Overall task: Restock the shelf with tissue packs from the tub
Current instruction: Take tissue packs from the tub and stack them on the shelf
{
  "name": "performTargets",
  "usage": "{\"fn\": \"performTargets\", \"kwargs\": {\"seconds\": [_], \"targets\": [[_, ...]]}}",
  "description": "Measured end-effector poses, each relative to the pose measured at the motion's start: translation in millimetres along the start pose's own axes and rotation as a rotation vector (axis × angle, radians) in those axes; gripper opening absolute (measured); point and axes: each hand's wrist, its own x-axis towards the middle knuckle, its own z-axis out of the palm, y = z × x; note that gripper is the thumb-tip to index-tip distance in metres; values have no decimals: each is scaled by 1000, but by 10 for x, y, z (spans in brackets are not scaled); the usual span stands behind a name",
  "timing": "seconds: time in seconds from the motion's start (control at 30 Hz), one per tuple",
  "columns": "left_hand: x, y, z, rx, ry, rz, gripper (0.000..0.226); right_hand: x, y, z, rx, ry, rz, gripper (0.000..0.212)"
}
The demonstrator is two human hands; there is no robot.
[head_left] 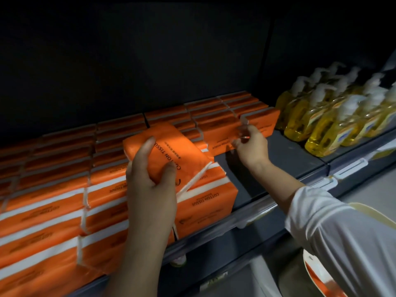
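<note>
My left hand (150, 174) grips an orange tissue pack (171, 151) printed "COTTON TISSUE", held tilted above the front row of packs. Rows of the same orange-and-white packs (53, 206) fill the dark shelf (285, 159) from the left to the middle. My right hand (250, 144) reaches further back and touches the end of a pack (259, 123) in the right-hand row; its fingers are blurred and pinch at the wrapper's edge. At the bottom right, the white tub's rim (308, 264) shows with an orange pack (321, 281) inside.
Yellow pump bottles (325, 116) stand in rows on the shelf's right part. A bare patch of dark shelf lies between the tissue rows and the bottles. Price-tag holders (351, 168) run along the shelf's front rail. The shelf's back is dark.
</note>
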Motion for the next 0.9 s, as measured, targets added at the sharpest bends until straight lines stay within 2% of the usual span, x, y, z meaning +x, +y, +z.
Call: {"fn": "performTargets", "kwargs": {"seconds": [0.13,0.2,0.27,0.33,0.43,0.5,0.6,0.7,0.8,0.87,0.9], "targets": [[0,3,-5,-18,0,-2,45,-44,-134,-89,-357,21,-297,59],[9,2,-1,-24,-1,-12,45,-55,-259,-96,-581,-86,-499,68],[10,4,6,-30,0,-19,45,-72,-358,-57,-712,-225,-621,72],[6,5,7,-34,1,-20,45,-101,-390,-2,-780,-312,-609,68],[7,3,0,-29,1,-18,45,-103,-379,20,-897,-246,-628,49],[7,7,-7,-29,-2,-21,44,-97,-395,-3,-888,-239,-596,41],[-6,22,-13,-35,-3,-36,44,-63,-448,-86,-791,-160,-481,46],[-13,38,-12,-44,-12,-49,44,87,-460,-270,-506,-31,-295,52],[-16,48,-3,-48,-6,-58,45,160,-430,-488,36,-14,-26,38],[-17,51,4,-52,2,-58,45,78,-390,-543,447,-83,238,17],[-15,49,5,-50,6,-58,45,36,-344,-528,579,-111,369,14]]}}
